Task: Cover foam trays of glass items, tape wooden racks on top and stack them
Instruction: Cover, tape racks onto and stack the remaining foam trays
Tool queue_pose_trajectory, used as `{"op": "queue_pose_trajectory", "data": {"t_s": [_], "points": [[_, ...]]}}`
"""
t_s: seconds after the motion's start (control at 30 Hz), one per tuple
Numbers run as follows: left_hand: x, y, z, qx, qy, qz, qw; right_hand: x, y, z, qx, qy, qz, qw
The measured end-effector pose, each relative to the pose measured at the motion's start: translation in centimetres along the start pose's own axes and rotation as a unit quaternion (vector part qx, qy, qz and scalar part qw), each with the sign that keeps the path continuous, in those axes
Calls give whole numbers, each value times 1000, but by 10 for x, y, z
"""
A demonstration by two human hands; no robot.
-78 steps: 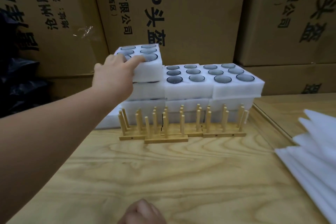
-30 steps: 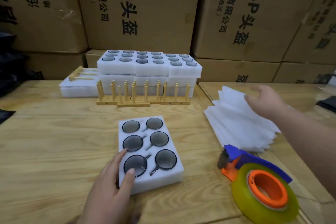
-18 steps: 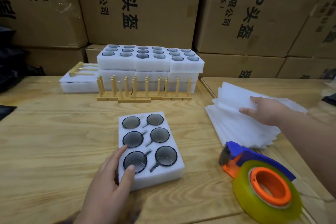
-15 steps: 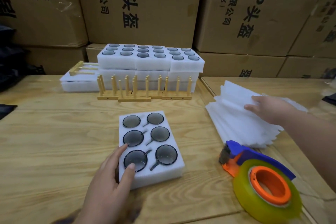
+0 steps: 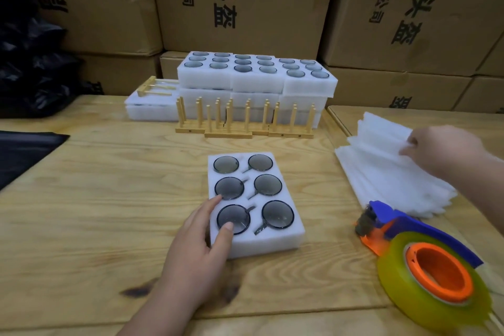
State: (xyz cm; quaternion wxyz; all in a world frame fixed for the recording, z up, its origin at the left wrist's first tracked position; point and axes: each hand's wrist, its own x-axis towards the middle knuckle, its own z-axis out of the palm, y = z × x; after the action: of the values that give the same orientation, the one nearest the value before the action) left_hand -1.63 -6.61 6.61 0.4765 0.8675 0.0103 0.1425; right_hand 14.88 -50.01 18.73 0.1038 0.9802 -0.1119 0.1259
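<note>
The left hand (image 5: 201,248) lay flat on the foam tray (image 5: 275,243), likely steadying it. Right of the tray, the right hand (image 5: 441,150) pinched a foam sheet (image 5: 381,133), seemingly for its cover.

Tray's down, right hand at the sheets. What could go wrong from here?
1. The right hand pinches the fanned white foam sheets; its grip may well lift several thin sheets instead of one.
2. The white foam tray of six round glass items is uncovered, and the left hand has a fingertip on one glass item: it might smudge or shift.
3. The yellow tape roll on the orange-and-blue dispenser lies near the table's front edge and could get knocked off.
</note>
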Motion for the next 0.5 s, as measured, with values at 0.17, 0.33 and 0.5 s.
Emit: {"op": "queue_pose_trajectory", "data": {"t_s": [0.17, 0.33, 0.5], "points": [[1, -1, 0, 2, 5, 2, 1000, -9, -18, -18, 10, 22, -17, 1000], [2, -1, 1, 3, 4, 0, 1000, -16, -51, -74, 158, 343, -126, 918], [1, 1, 0, -2, -4, -7, 1000, -54, -119, -125, 446, 375, -145, 800]]}}
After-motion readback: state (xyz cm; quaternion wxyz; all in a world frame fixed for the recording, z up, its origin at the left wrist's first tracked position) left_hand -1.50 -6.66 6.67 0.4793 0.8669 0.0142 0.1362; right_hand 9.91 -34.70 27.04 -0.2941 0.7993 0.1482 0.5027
